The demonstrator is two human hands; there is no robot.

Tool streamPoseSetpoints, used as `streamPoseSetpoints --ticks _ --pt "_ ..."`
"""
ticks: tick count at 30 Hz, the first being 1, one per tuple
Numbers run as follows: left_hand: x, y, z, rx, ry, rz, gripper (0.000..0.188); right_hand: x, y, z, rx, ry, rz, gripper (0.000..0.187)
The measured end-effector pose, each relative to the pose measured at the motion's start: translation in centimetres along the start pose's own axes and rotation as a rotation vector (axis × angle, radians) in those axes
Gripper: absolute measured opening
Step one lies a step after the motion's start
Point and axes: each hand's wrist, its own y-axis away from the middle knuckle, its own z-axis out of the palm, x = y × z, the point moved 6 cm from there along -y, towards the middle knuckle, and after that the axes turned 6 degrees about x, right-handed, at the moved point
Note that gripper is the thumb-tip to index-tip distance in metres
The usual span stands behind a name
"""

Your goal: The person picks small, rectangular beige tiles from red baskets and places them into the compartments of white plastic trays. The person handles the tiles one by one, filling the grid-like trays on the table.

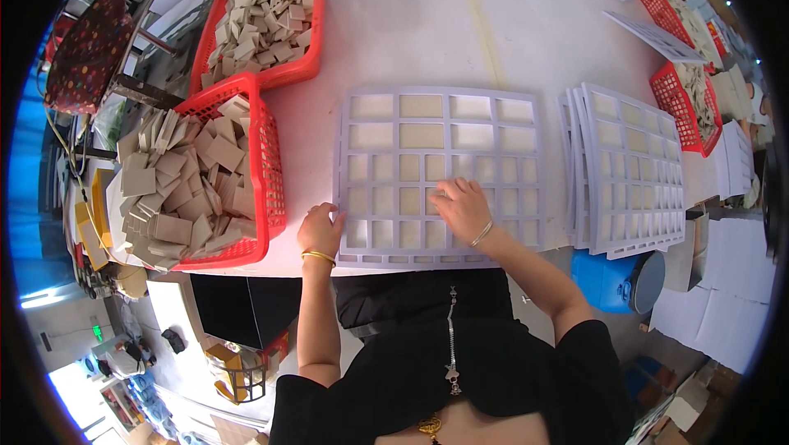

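Note:
A white compartment tray (394, 149) lies flat on the table in front of me, its rectangular cells showing pale cream panels. My left hand (320, 230), with a gold bracelet, is at the tray's left edge, its fingers curled together. Something small and white shows at these fingertips; whether it is the tray's edge or a separate piece I cannot tell. Over the tray's middle right rests my right hand (463, 210), wearing a silver bracelet. Its fingers are bent and closed down on the cells, and they hide whatever is beneath them.
Two red plastic baskets full of beige square tiles stand at left, the nearer basket (269, 174) and the farther basket (316, 34). Stacked similar trays (633, 166) sit at right. Farther right are more red baskets (686, 108). A blue drum (604, 281) stands below the table edge.

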Motion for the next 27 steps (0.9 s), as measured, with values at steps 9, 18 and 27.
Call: streamPoseSetpoints --ticks 9,18,27 --pt "0.7 -1.0 0.5 -0.206 -0.128 -0.061 0.028 3.0 2.3 -2.1 0.0 -0.178 0.286 0.044" --pt "-0.1 -1.5 1.4 -0.179 0.012 -0.077 0.029 17.7 15.4 -4.5 0.071 -0.198 1.182 0.048" --pt "-2.7 -1.0 1.2 -0.274 0.441 -0.101 0.023 13.8 11.6 -10.6 0.697 -0.409 0.982 0.035"
